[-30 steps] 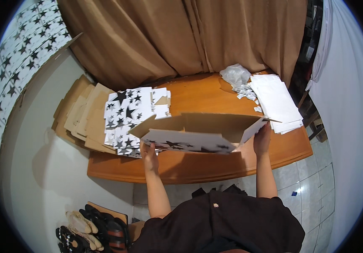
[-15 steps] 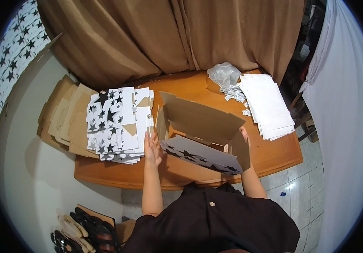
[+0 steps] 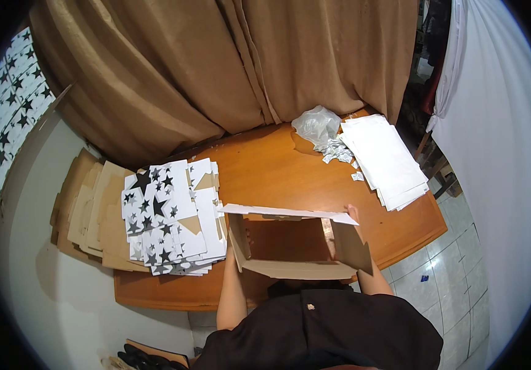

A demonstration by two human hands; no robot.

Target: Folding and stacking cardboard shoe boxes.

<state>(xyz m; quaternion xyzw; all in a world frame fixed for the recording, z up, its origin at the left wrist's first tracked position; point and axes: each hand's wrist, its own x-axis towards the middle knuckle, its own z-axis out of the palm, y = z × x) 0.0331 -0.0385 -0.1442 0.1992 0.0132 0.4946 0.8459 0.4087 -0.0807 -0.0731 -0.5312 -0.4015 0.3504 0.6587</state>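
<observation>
An open cardboard box (image 3: pixel 302 269) with brown inner walls is held before my body, above the table's near edge. Through its open middle I see the tabletop. A white outer face edges its far side. My left hand (image 3: pixel 229 254) presses at the box's left wall, its fingers mostly hidden behind the cardboard. At the far right corner, fingers of my right hand (image 3: pixel 353 214) show as they grip the right wall. Left of the box lies a stack of white star-printed flat boxes (image 3: pixel 163 216), next to my left arm.
Brown flat cardboard sheets (image 3: pixel 114 216) lean left of the stack. On the wooden table (image 3: pixel 259 160) sit a clear plastic bag (image 3: pixel 318 125), small paper pieces (image 3: pixel 336 150) and a pile of white sheets (image 3: pixel 385 160). A brown curtain (image 3: pixel 173 68) hangs behind.
The box has tipped and come nearer to me; its star-printed side no longer shows and its open middle faces up. My left hand has gone behind the left wall.
</observation>
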